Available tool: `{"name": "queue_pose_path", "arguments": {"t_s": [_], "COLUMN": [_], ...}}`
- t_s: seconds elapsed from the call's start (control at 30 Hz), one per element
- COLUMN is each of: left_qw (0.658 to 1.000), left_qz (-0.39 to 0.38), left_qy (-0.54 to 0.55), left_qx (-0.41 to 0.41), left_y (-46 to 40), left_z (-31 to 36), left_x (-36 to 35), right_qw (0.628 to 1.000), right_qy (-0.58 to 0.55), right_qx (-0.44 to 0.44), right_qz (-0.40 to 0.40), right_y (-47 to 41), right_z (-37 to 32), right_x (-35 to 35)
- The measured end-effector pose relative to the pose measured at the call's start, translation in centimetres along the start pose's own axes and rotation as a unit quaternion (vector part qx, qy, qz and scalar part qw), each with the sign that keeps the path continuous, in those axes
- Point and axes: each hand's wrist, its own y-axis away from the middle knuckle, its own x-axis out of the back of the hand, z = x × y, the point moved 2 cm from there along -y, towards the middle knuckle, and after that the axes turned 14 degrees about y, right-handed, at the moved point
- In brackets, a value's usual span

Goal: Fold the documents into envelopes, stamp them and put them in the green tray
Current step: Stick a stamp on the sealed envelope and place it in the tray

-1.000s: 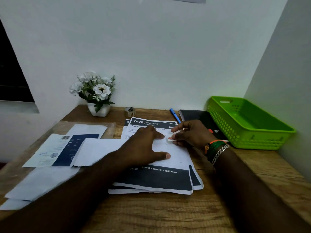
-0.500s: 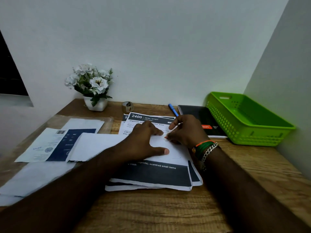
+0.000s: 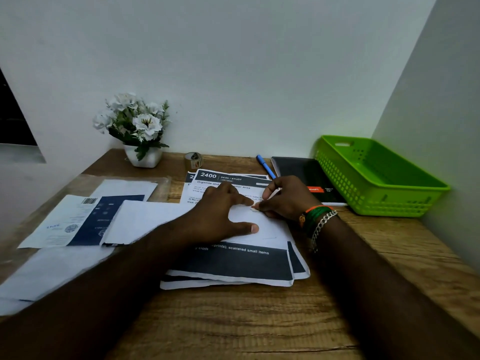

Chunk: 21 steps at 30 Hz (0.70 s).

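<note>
Two hands work over one white envelope (image 3: 262,224) near the middle of the desk (image 3: 233,320), and the bare wood lies nearest to the camera. The envelope rests on a small stack of printed documents (image 3: 228,263), whose dark bands show below it. The left hand (image 3: 220,216) lies flat on the envelope, with the thumb spread toward the right and the index finger stretched to a small pale piece at the upper edge. The right hand (image 3: 285,201) has curled fingers and seems to pinch this same small piece, perhaps a stamp; it is too small to tell. On the left side lie more white envelopes (image 3: 46,271) and a blue and white sheet (image 3: 78,219). Farther away stand a blue pen (image 3: 265,166), a black notebook (image 3: 306,175), a roll of tape (image 3: 193,159) and a pot of white flowers (image 3: 137,126) by the wall. The green tray (image 3: 376,175) waits at the far right and looks empty. The envelope is probably very light, thin and easy to bend, and it can slide on the smooth paper under it, so a flat palm is good to keep it in place. To carry it, a pinch at one short edge, with fingers below and thumb above, should be enough; a hard grip in the middle might crease it.
</note>
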Motion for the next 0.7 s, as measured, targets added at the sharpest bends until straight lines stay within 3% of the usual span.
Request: {"name": "queue_pose_path", "arguments": {"t_s": [0.1, 0.23, 0.53, 0.7], "left_qw": [1.0, 1.0, 1.0, 1.0], "left_qz": [-0.007, -0.01, 0.002, 0.002], "left_qy": [-0.009, -0.011, -0.005, -0.008], "left_qx": [0.003, 0.009, 0.012, 0.016], "left_y": [0.0, 0.0, 0.0, -0.1], "left_z": [0.0, -0.1, 0.0, 0.0], "left_x": [0.0, 0.0, -0.1, -0.1], "right_qw": [0.994, 0.993, 0.988, 0.974], "right_qy": [-0.11, -0.107, 0.074, 0.155], "right_qx": [-0.016, 0.009, 0.122, 0.166], "right_qz": [0.01, 0.046, -0.054, -0.005], "right_y": [0.0, -0.1, 0.2, 0.0], "right_z": [0.4, 0.7, 0.1, -0.1], "right_x": [0.6, 1.5, 1.1, 0.5]}}
